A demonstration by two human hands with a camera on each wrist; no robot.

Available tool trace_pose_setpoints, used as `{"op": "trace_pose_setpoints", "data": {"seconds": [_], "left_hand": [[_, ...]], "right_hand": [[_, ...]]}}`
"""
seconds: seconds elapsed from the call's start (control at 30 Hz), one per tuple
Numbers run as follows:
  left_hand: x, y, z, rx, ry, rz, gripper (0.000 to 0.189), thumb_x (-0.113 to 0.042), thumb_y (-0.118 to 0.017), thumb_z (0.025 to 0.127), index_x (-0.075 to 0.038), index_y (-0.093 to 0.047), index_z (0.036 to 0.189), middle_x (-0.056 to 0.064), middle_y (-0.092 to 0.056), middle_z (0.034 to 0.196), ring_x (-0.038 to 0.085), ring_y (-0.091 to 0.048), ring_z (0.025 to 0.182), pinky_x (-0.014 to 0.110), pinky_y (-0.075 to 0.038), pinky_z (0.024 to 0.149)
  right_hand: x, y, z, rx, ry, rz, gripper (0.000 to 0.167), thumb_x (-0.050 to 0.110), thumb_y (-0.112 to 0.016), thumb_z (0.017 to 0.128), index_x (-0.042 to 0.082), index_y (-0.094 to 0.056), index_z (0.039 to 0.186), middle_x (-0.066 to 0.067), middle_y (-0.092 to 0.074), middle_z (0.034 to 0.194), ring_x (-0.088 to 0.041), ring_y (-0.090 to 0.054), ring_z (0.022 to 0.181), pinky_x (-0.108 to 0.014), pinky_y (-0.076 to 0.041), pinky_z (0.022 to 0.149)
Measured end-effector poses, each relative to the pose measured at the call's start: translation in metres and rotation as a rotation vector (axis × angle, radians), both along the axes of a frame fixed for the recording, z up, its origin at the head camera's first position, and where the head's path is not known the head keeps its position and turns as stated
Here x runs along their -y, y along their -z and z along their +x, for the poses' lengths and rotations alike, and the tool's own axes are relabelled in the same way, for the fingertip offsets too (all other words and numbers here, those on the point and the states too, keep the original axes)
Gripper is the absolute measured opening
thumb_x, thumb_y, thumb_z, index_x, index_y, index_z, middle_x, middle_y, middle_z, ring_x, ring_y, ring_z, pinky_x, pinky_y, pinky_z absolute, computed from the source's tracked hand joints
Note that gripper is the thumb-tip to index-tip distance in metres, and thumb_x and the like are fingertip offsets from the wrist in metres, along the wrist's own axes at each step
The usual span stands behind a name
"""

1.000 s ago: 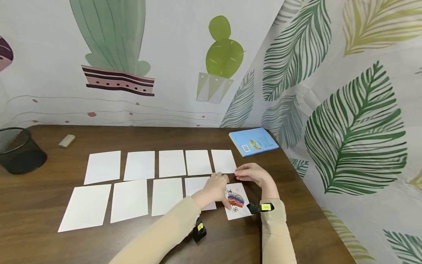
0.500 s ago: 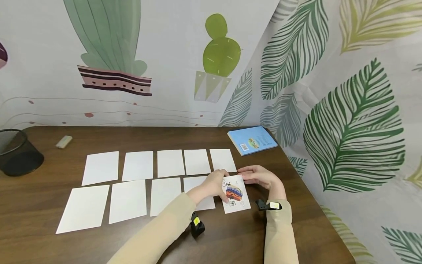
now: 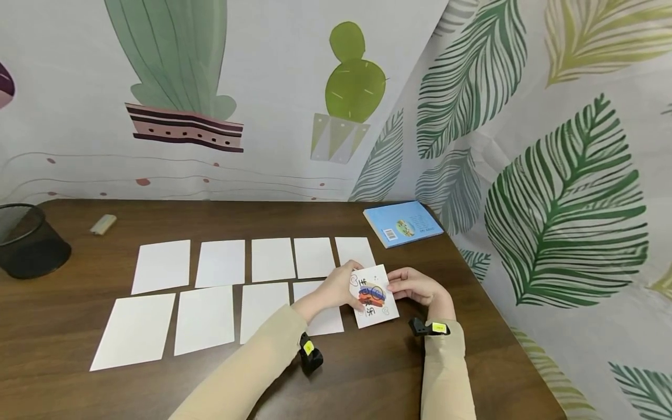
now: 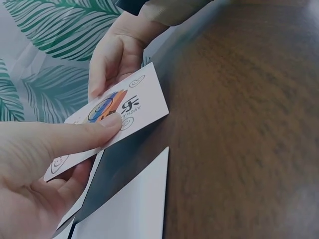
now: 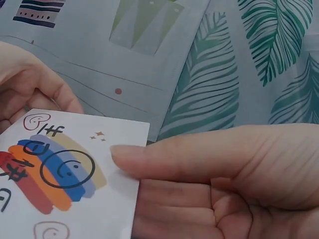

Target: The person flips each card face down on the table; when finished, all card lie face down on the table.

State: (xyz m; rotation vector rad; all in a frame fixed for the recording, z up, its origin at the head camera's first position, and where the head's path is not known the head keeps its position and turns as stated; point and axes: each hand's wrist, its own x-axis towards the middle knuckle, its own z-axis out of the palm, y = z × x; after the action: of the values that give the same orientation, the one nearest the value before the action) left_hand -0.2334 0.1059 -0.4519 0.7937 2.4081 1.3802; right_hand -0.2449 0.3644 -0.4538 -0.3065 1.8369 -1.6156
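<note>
A white greeting card (image 3: 375, 297) with coloured brush strokes, a smiley and black characters is held up above the desk at the right end of the near row. My left hand (image 3: 336, 290) pinches its left edge, the thumb lying over the printed face and the fingers behind, as the left wrist view shows on the card (image 4: 142, 102). My right hand (image 3: 417, 289) pinches the opposite edge; in the right wrist view its thumb (image 5: 132, 159) lies on the front and the other fingers sit behind the card.
Several blank white cards (image 3: 273, 259) lie in two rows on the brown desk (image 3: 367, 379). A blue book (image 3: 403, 224) lies at the back right. At the left are a black mesh bin (image 3: 34, 248) and a small eraser-like block (image 3: 103, 224).
The printed card has come up off the desk, lifted by the left hand and tilted toward the head camera. My right hand has moved from beside it to grip its right edge.
</note>
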Motion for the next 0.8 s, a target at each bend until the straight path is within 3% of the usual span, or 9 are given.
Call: {"op": "trace_pose_setpoints", "data": {"seconds": [0.17,0.33,0.4,0.5,0.63,0.7,0.8], "left_hand": [[-0.001,0.003,-0.003,-0.004,-0.015,0.026,0.08,-0.006,-0.093,0.061,0.0,-0.049,0.127,0.011,-0.063,0.109,0.023,-0.059,0.099,0.034,-0.049,0.087],[0.002,0.001,-0.004,-0.021,-0.066,0.055,0.084,-0.008,-0.091,0.065,-0.001,-0.047,0.136,0.015,-0.059,0.124,0.027,-0.059,0.106,0.039,-0.049,0.094],[0.003,-0.002,-0.005,-0.018,-0.119,0.082,0.086,-0.01,-0.09,0.067,-0.001,-0.045,0.139,0.017,-0.056,0.128,0.029,-0.059,0.108,0.041,-0.05,0.094],[0.005,-0.007,-0.004,-0.013,-0.246,0.135,0.083,-0.014,-0.089,0.07,-0.002,-0.046,0.14,0.017,-0.054,0.128,0.031,-0.059,0.108,0.041,-0.052,0.09],[0.007,-0.016,0.001,-0.014,-0.399,0.233,0.063,-0.015,-0.085,0.075,-0.003,-0.055,0.129,0.016,-0.058,0.12,0.032,-0.058,0.108,0.043,-0.05,0.089],[0.006,-0.02,0.005,-0.003,-0.41,0.291,0.052,-0.012,-0.083,0.078,-0.003,-0.059,0.123,0.016,-0.063,0.114,0.032,-0.061,0.104,0.042,-0.051,0.089],[0.004,-0.025,0.012,0.027,-0.367,0.367,0.04,-0.008,-0.078,0.082,0.0,-0.063,0.118,0.016,-0.069,0.108,0.031,-0.067,0.097,0.036,-0.056,0.083]], "right_hand": [[0.002,-0.003,0.001,-0.013,0.037,-0.002,0.031,-0.007,-0.051,0.094,0.016,-0.071,0.101,0.002,-0.075,0.097,-0.011,-0.071,0.089,-0.028,-0.059,0.079],[0.004,-0.005,-0.001,-0.042,0.097,-0.006,0.031,-0.006,-0.05,0.095,0.016,-0.071,0.102,0.003,-0.074,0.098,-0.011,-0.071,0.089,-0.026,-0.059,0.079],[0.004,-0.006,-0.001,-0.046,0.129,-0.007,0.031,-0.005,-0.05,0.096,0.017,-0.071,0.102,0.003,-0.074,0.099,-0.011,-0.071,0.089,-0.026,-0.058,0.08],[0.004,-0.007,-0.002,-0.028,0.188,-0.01,0.032,-0.006,-0.049,0.096,0.018,-0.07,0.101,0.003,-0.073,0.097,-0.01,-0.07,0.088,-0.025,-0.058,0.079],[0.007,-0.01,-0.003,-0.021,0.262,-0.035,0.031,-0.006,-0.048,0.096,0.017,-0.069,0.099,0.003,-0.073,0.094,-0.009,-0.07,0.086,-0.024,-0.058,0.077],[0.011,-0.011,-0.003,-0.029,0.296,-0.043,0.03,-0.006,-0.049,0.096,0.016,-0.069,0.099,0.003,-0.073,0.093,-0.009,-0.07,0.084,-0.024,-0.059,0.076],[0.017,-0.012,-0.004,-0.06,0.324,-0.045,0.026,-0.005,-0.052,0.095,0.015,-0.068,0.101,0.003,-0.073,0.093,-0.009,-0.07,0.085,-0.023,-0.059,0.076]]}}
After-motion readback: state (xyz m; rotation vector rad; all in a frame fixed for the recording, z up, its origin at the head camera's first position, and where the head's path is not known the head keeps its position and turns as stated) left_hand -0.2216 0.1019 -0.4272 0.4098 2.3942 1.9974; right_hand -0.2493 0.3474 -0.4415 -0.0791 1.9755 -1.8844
